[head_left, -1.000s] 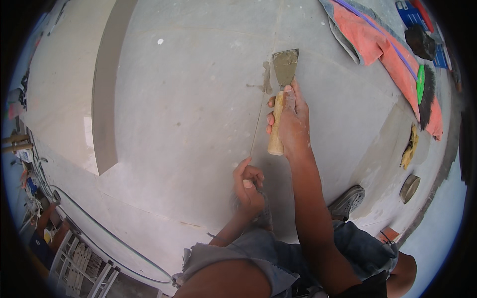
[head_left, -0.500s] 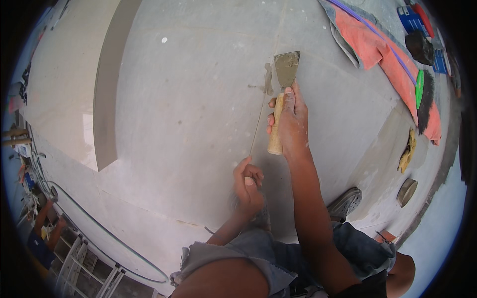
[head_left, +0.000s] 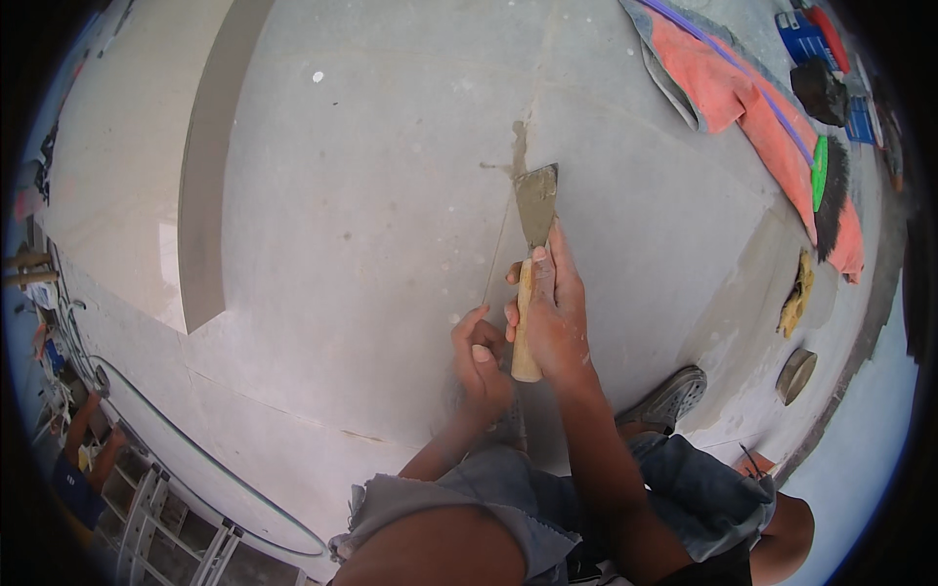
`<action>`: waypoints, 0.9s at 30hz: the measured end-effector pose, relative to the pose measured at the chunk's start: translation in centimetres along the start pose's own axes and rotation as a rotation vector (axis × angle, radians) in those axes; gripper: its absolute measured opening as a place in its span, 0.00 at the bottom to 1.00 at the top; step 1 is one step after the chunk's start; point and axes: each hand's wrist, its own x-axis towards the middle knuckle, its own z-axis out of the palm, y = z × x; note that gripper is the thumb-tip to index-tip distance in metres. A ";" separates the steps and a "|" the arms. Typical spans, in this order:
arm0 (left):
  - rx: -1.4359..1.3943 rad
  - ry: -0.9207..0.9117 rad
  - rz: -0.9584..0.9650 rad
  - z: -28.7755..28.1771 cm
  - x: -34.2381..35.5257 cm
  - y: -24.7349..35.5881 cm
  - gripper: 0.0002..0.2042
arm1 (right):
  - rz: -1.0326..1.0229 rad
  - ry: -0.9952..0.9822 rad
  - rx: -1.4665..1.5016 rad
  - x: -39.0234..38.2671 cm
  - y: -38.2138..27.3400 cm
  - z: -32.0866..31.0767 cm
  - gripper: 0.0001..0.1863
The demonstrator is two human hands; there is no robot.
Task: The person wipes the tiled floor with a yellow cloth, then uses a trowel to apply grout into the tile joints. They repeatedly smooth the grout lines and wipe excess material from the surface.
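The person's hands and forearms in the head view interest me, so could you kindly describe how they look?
The left hand and right hand are ungloved, and both forearms lack sleeves. The right hand looks dusty, with whitish patches. Black cloth shows at the lower edge, perhaps a sleeve.

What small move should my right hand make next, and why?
Probably draw the putty knife lightly over the grey smear: your right hand holds it with the blade close to the smear's near end, and the smear looks uneven along the floor joint.
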 end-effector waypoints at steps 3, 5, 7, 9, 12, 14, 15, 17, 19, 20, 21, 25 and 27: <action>-0.057 -0.018 0.057 -0.3 0.1 -1.0 0.29 | -0.031 0.011 -0.023 -0.4 2.5 0.3 0.29; -0.012 -0.025 -0.009 -0.7 -0.2 -0.6 0.31 | -0.076 0.008 -0.074 -0.2 2.8 0.2 0.30; 0.010 -0.032 -0.035 -0.5 -0.1 -0.1 0.32 | -0.153 0.070 -0.103 2.7 1.9 0.1 0.30; 0.009 -0.041 -0.027 -0.3 0.3 0.2 0.32 | -0.207 0.118 -0.122 6.6 -0.5 -0.1 0.30; -0.022 -0.028 -0.023 -0.3 0.0 -0.3 0.31 | -0.195 0.141 -0.186 10.5 -5.5 -0.2 0.29; -0.024 -0.015 -0.009 0.0 0.1 -0.1 0.31 | -0.196 0.150 -0.259 10.9 -5.9 -0.2 0.28; -0.026 -0.006 -0.001 0.2 0.2 0.0 0.31 | -0.211 0.151 -0.303 10.7 -5.2 -0.1 0.28; -0.019 0.002 -0.037 -0.1 0.0 0.1 0.32 | -0.206 0.143 -0.356 9.0 -3.1 0.4 0.29; -0.032 0.025 -0.059 0.0 -0.2 0.0 0.32 | -0.175 0.119 -0.431 5.2 -0.3 1.3 0.29; -0.044 0.045 -0.061 0.1 -0.2 0.2 0.33 | -0.165 0.100 -0.493 3.2 0.7 1.6 0.30; -0.058 0.065 -0.062 0.0 -0.2 -0.1 0.33 | -0.241 0.097 -0.494 1.7 2.7 1.9 0.30; -0.147 -0.022 -0.137 -1.2 -0.5 0.0 0.36 | -0.206 0.013 -0.399 -0.7 2.9 1.9 0.32; -0.220 -0.095 -0.285 -1.8 1.4 1.5 0.37 | -0.174 -0.020 -0.339 -0.4 1.7 1.5 0.33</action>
